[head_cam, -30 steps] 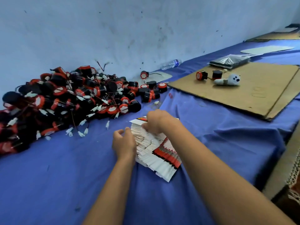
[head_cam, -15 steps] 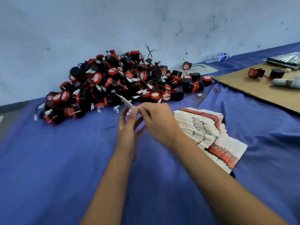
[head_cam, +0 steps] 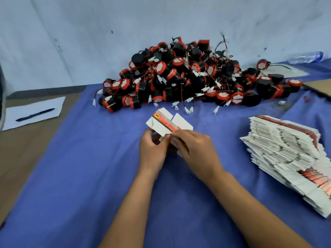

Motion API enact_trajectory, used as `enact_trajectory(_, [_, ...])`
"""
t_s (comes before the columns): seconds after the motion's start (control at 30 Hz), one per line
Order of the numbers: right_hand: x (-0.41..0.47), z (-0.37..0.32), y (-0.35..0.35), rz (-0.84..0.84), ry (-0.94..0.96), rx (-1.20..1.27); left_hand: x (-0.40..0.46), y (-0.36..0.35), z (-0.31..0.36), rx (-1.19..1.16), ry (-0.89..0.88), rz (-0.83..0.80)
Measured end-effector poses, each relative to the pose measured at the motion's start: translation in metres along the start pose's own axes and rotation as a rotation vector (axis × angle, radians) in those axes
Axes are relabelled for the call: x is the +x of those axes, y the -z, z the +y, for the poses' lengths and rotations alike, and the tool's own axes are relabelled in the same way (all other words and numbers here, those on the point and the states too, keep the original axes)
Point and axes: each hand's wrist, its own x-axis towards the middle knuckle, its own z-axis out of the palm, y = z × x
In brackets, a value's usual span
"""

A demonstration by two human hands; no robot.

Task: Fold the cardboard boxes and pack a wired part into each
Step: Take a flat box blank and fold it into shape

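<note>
A small white cardboard box with a red stripe [head_cam: 167, 122] is held over the blue cloth at the centre, its flaps sticking up and away from me. My left hand [head_cam: 154, 151] pinches its near left side. My right hand [head_cam: 195, 149] grips its near right end. A large heap of black and red wired parts [head_cam: 193, 81] with white connectors lies beyond the box against the wall. A leaning stack of flat box blanks [head_cam: 286, 154] sits on the cloth to the right.
A white sheet of paper [head_cam: 34, 113] with a dark pen [head_cam: 35, 114] lies at the far left on a brown surface. A clear plastic bottle [head_cam: 306, 57] lies by the wall at the far right. A cardboard sheet edge [head_cam: 320, 86] shows at the right.
My hands took one flat blank off the stack and brought it to the centre; it now stands partly opened with flaps up. The view has swung left, so the stack lies further right.
</note>
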Motion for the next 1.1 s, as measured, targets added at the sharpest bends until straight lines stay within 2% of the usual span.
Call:
enact_trajectory(0.13, [-0.001, 0.011, 0.001, 0.12, -0.072, -0.11, -0.005, -0.004, 0.004, 0.15, -0.069, 0.13])
enact_trajectory(0.23, [-0.002, 0.013, 0.001, 0.092, -0.104, -0.103, -0.006, 0.0, 0.009, 0.234, -0.202, 0.187])
enact_trajectory(0.3, [-0.004, 0.013, 0.002, 0.005, -0.15, 0.078, -0.006, 0.003, 0.011, 0.263, -0.288, 0.129])
enact_trajectory(0.4, [-0.005, 0.01, 0.005, -0.116, -0.308, 0.401, -0.008, 0.003, 0.012, 0.382, -0.481, -0.055])
enact_trajectory(0.5, [-0.005, 0.009, 0.007, -0.092, -0.365, 0.52, -0.01, -0.004, 0.011, 0.469, -0.609, -0.107])
enact_trajectory(0.63, [-0.002, 0.014, 0.011, 0.017, -0.405, 0.61, -0.012, -0.009, 0.005, 0.459, -0.562, -0.105])
enact_trajectory(0.77, [-0.003, 0.016, 0.012, -0.045, -0.452, 0.667, -0.008, -0.005, 0.002, 0.392, -0.37, -0.146])
enact_trajectory(0.9, [-0.005, 0.01, 0.008, -0.072, -0.354, 0.62, -0.005, -0.001, 0.0, 0.447, -0.354, -0.08])
enact_trajectory(1.03, [-0.008, 0.007, 0.006, -0.129, -0.299, 0.513, -0.009, 0.0, 0.011, 0.267, -0.323, 0.065])
enact_trajectory(1.1, [-0.008, 0.008, 0.005, -0.173, -0.318, 0.515, -0.009, 0.001, 0.018, 0.106, -0.219, 0.021])
